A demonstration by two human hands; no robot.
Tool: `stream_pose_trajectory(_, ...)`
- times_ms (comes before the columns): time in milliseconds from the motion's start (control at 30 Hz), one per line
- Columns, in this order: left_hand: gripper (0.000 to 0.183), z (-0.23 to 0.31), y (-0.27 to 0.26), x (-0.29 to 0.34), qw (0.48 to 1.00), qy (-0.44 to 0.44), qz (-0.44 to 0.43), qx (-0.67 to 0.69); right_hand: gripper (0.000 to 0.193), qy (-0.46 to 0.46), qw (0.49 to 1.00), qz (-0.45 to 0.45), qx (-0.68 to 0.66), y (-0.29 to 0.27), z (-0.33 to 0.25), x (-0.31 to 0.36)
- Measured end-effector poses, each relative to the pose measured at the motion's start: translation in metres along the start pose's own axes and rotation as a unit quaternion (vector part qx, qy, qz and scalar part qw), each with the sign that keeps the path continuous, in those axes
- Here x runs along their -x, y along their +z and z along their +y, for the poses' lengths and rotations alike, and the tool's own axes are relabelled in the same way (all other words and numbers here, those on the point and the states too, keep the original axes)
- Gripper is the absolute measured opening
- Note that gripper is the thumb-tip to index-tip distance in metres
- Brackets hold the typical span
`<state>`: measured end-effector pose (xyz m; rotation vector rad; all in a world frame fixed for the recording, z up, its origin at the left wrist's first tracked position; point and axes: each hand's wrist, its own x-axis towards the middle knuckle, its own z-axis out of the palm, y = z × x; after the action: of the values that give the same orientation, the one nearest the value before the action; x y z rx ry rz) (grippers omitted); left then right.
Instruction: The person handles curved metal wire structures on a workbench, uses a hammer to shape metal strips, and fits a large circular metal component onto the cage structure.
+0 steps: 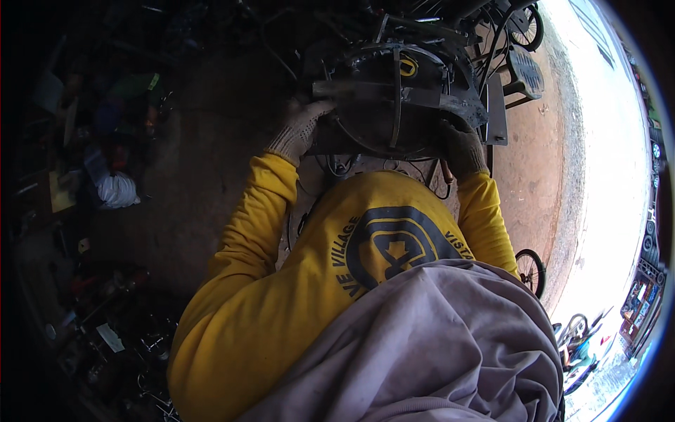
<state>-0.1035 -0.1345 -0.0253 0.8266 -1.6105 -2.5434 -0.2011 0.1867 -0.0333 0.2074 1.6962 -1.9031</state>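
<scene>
A dark round machine part (383, 130) with a curved metal rim lies in front of me on a dark bench or machine frame. Across it runs a flat grey metal bar (418, 95), and a narrow strip (397, 105) crosses that bar from far to near. My left hand (301, 128), in a knitted glove, is closed at the bar's left end; its fingers are partly blurred. Deep in shadow, my gloved right hand (460, 146) is closed near the bar's right end, its fingertips hidden beneath the metal. A yellow and black round label (408, 67) shows behind the bar.
A dark stool (526, 74) and a bicycle wheel (527, 28) stand at the far right. Another wheel (531, 273) is beside my right elbow. Cables hang below the machine. Clutter and a white bag (117, 190) lie on the dark left side.
</scene>
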Motion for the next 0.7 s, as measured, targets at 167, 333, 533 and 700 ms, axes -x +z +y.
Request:
stream_pose_trajectory(167, 0.036, -0.003, 0.009, -0.001, 0.998, -0.017, 0.036, -0.041, 0.031, -0.044, 0.994, 0.056, 0.079, -0.001, 0.002, -0.002)
stream_pose_trajectory(333, 0.040, -0.017, 0.006, -0.006, 1.000, 0.019, 0.011, 0.011, 0.033, -0.082, 0.979, 0.094, 0.159, -0.005, 0.006, -0.009)
stream_pose_trajectory(533, 0.048, -0.023, 0.007, -0.011, 0.991, 0.080, 0.034, -0.105, 0.036, -0.041, 0.973, 0.079, 0.212, -0.002, -0.009, -0.008)
stream_pose_trajectory(700, 0.055, -0.009, 0.019, -0.005, 0.954, 0.097, 0.102, -0.264, 0.037, -0.007, 0.963, 0.068, 0.262, -0.003, -0.011, -0.007)
